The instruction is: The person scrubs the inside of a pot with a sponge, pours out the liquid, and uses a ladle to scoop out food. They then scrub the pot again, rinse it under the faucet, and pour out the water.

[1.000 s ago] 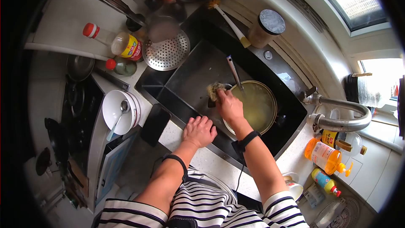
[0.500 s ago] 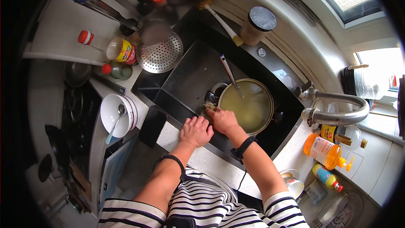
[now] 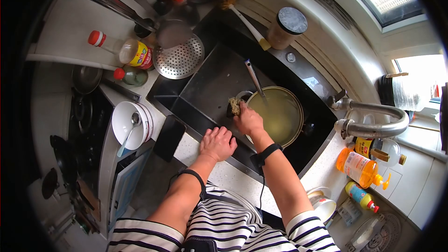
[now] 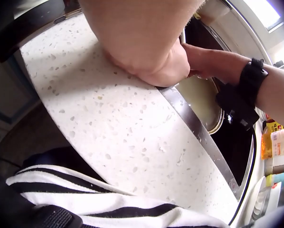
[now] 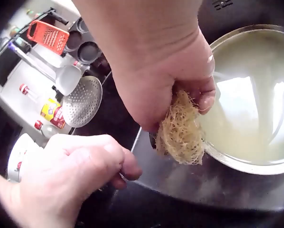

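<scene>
My right hand (image 3: 248, 121) grips a tan, fibrous loofah scrubber (image 5: 181, 133) at the left side of a pot (image 3: 298, 133) standing in the dark sink. Cloudy yellowish water (image 5: 256, 104) fills the pot, and a metal utensil handle (image 3: 254, 79) leans out over its rim. The scrubber overlaps the pot's side handle in the head view, hiding part of it. My left hand (image 3: 217, 143) rests on the sink's front edge with relaxed fingers and holds nothing. In the right wrist view the left hand (image 5: 80, 171) is just left of the scrubber.
A perforated skimmer (image 3: 179, 58) lies over the sink's left corner beside bottles (image 3: 136, 53). Stacked bowls (image 3: 125, 123) with a spoon stand at left. The faucet (image 3: 380, 121) and an orange soap bottle (image 3: 357, 165) are at right. A brush (image 3: 247, 25) and jar (image 3: 287, 28) line the back.
My right hand drew the scrubber down toward the left hand, then moved back up along the pot's left side. The left hand stays on the sink edge. The head view shifted slightly.
</scene>
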A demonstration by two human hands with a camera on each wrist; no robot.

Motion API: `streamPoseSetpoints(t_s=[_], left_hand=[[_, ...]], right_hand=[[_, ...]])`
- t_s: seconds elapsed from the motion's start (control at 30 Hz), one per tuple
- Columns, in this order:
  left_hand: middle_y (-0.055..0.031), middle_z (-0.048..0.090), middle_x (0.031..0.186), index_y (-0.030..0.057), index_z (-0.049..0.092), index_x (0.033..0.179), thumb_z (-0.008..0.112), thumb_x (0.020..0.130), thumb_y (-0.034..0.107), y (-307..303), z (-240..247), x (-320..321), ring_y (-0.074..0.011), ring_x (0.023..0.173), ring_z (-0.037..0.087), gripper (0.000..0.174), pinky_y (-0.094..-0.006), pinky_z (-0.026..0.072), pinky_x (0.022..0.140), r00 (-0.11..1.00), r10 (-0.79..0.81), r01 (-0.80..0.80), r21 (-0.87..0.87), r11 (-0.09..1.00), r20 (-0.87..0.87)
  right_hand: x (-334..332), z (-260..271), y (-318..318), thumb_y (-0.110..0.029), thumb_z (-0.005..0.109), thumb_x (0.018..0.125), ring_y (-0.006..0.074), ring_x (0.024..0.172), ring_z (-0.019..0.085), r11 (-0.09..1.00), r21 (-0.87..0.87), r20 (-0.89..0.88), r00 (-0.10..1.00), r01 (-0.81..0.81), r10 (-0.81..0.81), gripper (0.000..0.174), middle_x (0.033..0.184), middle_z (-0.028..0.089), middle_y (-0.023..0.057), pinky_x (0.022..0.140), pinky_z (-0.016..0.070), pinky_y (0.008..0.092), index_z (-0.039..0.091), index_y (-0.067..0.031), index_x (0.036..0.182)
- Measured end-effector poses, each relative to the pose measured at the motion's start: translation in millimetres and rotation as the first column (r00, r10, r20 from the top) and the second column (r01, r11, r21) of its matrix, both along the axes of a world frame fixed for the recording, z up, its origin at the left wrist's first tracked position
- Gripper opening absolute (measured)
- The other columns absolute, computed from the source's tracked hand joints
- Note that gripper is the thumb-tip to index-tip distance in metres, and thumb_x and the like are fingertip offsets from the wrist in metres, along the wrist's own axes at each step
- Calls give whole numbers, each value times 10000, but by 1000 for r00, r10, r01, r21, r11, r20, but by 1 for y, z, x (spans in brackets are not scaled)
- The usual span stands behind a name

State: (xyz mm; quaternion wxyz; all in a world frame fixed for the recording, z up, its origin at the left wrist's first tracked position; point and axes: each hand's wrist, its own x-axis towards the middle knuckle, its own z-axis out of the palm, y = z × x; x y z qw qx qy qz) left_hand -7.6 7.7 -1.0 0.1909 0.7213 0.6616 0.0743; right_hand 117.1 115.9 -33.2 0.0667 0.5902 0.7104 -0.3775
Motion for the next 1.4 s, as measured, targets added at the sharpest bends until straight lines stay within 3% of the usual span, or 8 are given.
streamPoseSetpoints(t_s=[0.2,0.5,0.7,0.83,0.97,1.07,1.2,1.4], left_hand=[[-48,586,866,101,638,781,611,790,272,0,1,1,-240,852,581,174,-400,432,757,1000,4,-4,-13,1000,-3],[-54,598,873,98,642,783,606,796,277,0,2,2,-245,860,582,183,-403,435,765,1000,1,-1,-24,1000,-9],[-62,598,872,96,636,778,591,807,291,0,1,1,-253,862,586,202,-416,437,768,1000,1,-1,-30,1000,5],[-59,608,893,89,650,793,604,797,272,2,5,2,-249,869,589,189,-407,439,773,1000,-1,1,-45,999,0],[-61,615,908,87,650,795,604,795,271,1,3,1,-248,875,591,189,-409,440,770,1000,7,-6,-29,1000,7],[-61,620,921,87,652,799,604,794,271,0,2,1,-247,879,592,190,-406,438,773,1000,8,-8,-19,1000,3],[-61,620,927,86,652,807,607,790,273,0,1,1,-245,877,592,193,-404,438,774,1000,3,-3,-3,1000,8],[-60,615,922,88,647,808,613,785,275,0,0,0,-239,870,591,192,-400,438,772,1000,5,-5,-5,1000,-5]], right_hand=[[14,5,-14,-308,620,808,383,970,639,987,-7,86,984,-159,159,556,1106,643,204,851,516,454,464,-153,1320],[50,17,-16,-292,640,765,335,957,656,929,-194,-144,946,-315,291,469,1049,669,200,851,516,415,609,-113,1197],[71,-4,13,-317,633,773,344,987,649,894,-164,-345,825,416,-447,533,1044,674,205,880,501,385,575,-68,1240],[51,-29,21,-427,576,854,378,1071,609,884,-125,-298,833,450,-466,538,1115,648,229,941,464,400,566,-66,1253],[38,-52,17,-426,478,915,363,1130,579,823,-365,-270,796,436,-541,526,1223,605,223,952,439,410,575,-24,1239],[50,-72,17,-353,469,939,197,835,592,647,-611,-319,606,456,-729,411,939,637,73,758,478,331,609,-32,1155],[49,-55,21,-308,491,939,149,802,567,698,-539,-357,622,472,-697,361,915,631,34,714,458,306,635,-23,1107],[37,-82,21,-270,598,871,267,879,663,790,-229,-310,727,568,-612,301,908,700,147,816,493,350,675,-31,1038]])
